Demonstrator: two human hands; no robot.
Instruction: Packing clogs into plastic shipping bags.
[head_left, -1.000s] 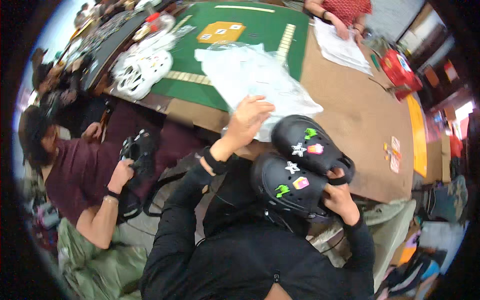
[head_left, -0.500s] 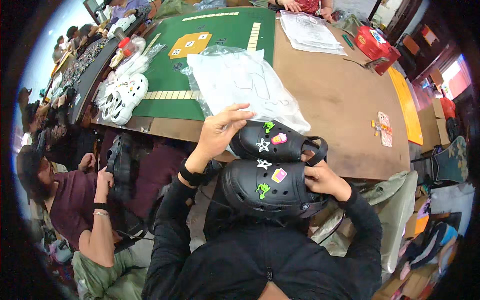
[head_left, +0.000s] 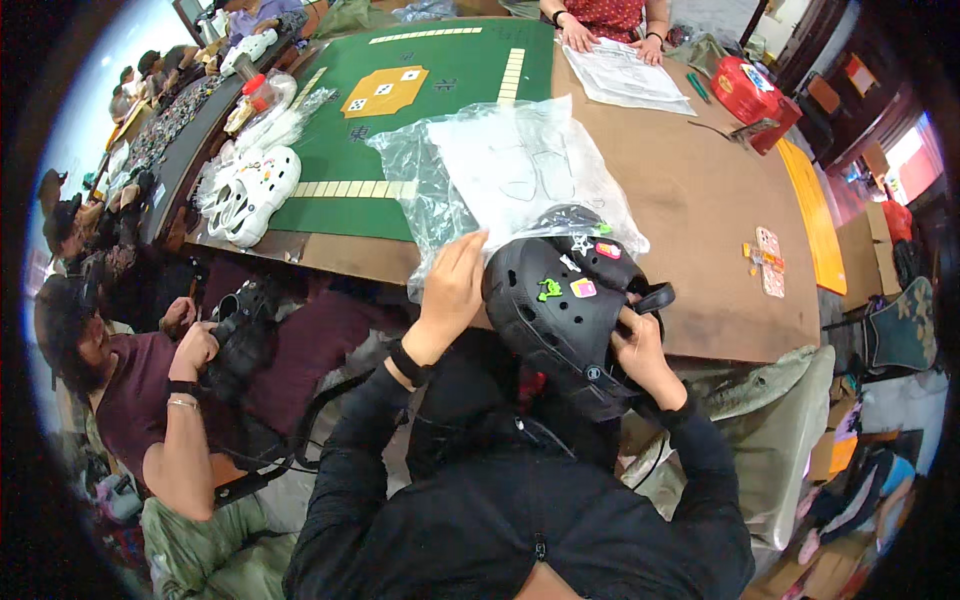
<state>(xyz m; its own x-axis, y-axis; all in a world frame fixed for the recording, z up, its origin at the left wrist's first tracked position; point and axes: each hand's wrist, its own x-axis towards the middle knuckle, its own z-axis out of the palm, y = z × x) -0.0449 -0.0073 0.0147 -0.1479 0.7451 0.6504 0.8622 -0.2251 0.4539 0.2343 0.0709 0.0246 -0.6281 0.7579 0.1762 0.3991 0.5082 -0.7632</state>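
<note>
A pair of black clogs (head_left: pixel 545 305) with green, pink and white star charms sits tilted at the table's near edge. My right hand (head_left: pixel 645 350) grips them at the heel openings, its fingers partly hidden inside. The far clog's toe shows through a clear plastic bag (head_left: pixel 520 160) that holds a white sheet with line drawings. My left hand (head_left: pixel 455 290) is at the bag's near edge beside the near clog's toe, fingers drawn together on the plastic.
A pair of white clogs (head_left: pixel 255 195) lies on the table's left, by a green mat (head_left: pixel 330 120). At the far side a person's hands rest on bagged papers (head_left: pixel 625 75). A red container (head_left: pixel 745 90) and a phone case (head_left: pixel 768 260) are rightward. A seated person handles dark clogs (head_left: pixel 245 320) at left.
The clogs have turned and moved forward, and the far toe is now under the plastic. My left hand has lowered onto the bag's edge. The far person's hands have come onto the papers.
</note>
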